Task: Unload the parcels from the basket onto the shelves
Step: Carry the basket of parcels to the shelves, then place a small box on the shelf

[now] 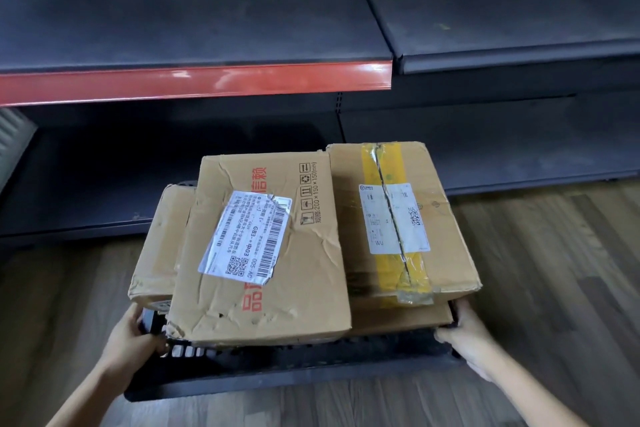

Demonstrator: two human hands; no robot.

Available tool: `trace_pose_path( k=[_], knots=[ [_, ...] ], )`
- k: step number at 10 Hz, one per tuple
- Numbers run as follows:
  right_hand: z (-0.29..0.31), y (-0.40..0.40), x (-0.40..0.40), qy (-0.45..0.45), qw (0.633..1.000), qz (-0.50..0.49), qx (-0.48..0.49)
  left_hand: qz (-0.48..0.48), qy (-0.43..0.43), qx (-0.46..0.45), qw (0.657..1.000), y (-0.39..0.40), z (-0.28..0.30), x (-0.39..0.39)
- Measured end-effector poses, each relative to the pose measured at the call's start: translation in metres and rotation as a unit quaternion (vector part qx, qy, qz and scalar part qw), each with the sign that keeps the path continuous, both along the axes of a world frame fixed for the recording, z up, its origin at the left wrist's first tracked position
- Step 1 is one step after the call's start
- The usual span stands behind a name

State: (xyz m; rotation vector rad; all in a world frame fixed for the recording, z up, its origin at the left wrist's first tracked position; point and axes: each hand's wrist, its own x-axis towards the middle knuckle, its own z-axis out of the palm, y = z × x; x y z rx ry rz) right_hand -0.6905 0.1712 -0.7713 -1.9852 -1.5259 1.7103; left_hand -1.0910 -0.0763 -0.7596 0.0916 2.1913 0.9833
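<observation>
1. My left hand, at seven o'clock, has its fingers curled tight around the left rim of the black plastic basket.
2. At nine o'clock in the basket, a small cardboard parcel lies partly hidden under its neighbour.
3. In the centre, a creased parcel with red printing lies tilted on top, a white shipping label stuck on its face.
4. At three o'clock, a parcel sealed with yellow tape rests on another box below it.
5. My right hand, at five o'clock, has its fingers closed on the basket's right rim.
6. At twelve o'clock stand dark shelves, one edged by a red strip.
</observation>
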Motion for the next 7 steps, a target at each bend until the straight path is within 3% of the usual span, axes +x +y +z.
trace_pose_path(
  k=[1,3,5,7],
  knots=[
    [0.01,-0.004,0.001,0.008,0.999,-0.004,0.031,0.019,0.002,-0.003,1.0,-0.006,0.016,0.008],
    [0.066,-0.019,0.015,0.02,1.0,-0.006,-0.005,0.029,-0.03,-0.052,0.998,-0.026,0.079,0.014],
    [0.179,-0.016,0.004,0.048,0.998,0.022,-0.019,0.006,-0.032,-0.044,0.999,-0.029,0.173,0.016],
    [0.278,-0.009,-0.035,0.041,0.995,0.088,0.014,-0.077,-0.034,0.02,0.996,0.007,0.257,0.028]
  ],
)
